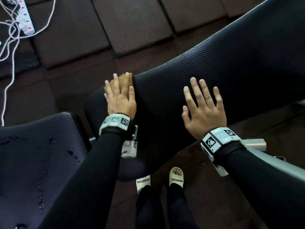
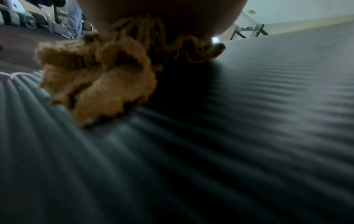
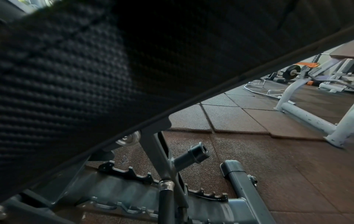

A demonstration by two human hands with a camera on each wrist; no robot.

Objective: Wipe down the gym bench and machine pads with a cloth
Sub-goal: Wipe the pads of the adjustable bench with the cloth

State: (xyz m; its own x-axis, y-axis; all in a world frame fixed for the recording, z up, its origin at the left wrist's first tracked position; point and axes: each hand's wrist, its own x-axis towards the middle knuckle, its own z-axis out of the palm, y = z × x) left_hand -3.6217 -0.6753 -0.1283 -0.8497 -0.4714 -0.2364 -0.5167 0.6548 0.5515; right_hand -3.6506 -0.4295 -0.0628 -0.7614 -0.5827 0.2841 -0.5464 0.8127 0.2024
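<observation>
A long black ribbed bench back pad (image 1: 214,63) slants from the centre up to the right. A bunched tan cloth (image 1: 123,79) lies at its lower left end, and my left hand (image 1: 120,96) presses flat on it with straight fingers. In the left wrist view the cloth (image 2: 99,78) bulges out from under the palm onto the ribbed pad (image 2: 229,136). My right hand (image 1: 203,104) rests flat on the pad to the right, fingers spread, holding nothing. The right wrist view shows only the pad's dark side (image 3: 76,75), no fingers.
A black seat pad (image 1: 41,162) with wet spots sits at lower left. Under the bench are the grey metal frame (image 1: 280,164) and its notched adjuster (image 3: 134,177). My sandalled feet (image 1: 176,175) stand on rubber floor tiles (image 3: 268,166). A power strip (image 1: 24,19) with cables lies far left.
</observation>
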